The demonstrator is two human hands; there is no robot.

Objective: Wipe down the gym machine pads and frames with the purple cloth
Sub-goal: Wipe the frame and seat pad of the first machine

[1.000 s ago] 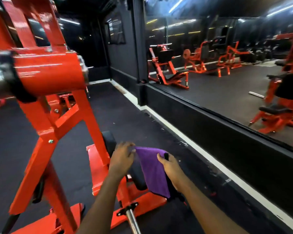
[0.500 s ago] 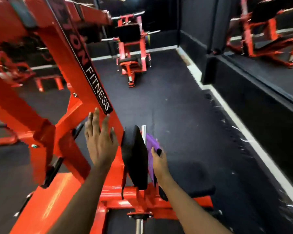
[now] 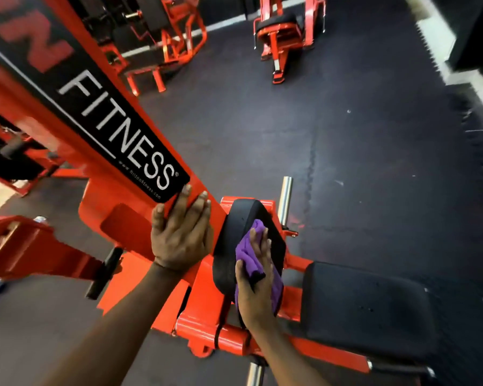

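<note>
An upright black pad [image 3: 234,235] stands on the orange machine frame [image 3: 140,196], low in the middle of the view. My right hand [image 3: 255,285] presses the bunched purple cloth [image 3: 248,253] flat against the pad's right face, fingers straight and the thumb hooked over a fold. My left hand [image 3: 180,232] rests flat on the sloping orange frame beam, just below the black label that reads FITNESS. To the right lies a flat black seat pad [image 3: 368,307].
A chrome peg [image 3: 285,199] sticks up behind the upright pad, and another chrome bar [image 3: 254,374] points toward me at the bottom. Further orange machines [image 3: 279,32] stand at the back on dark rubber flooring [image 3: 346,151]. More orange frame parts fill the left side.
My view has dropped and moved closer to the pad. My left hand has moved from the air onto the frame beam. My right hand has slid the cloth across the pad's right face.
</note>
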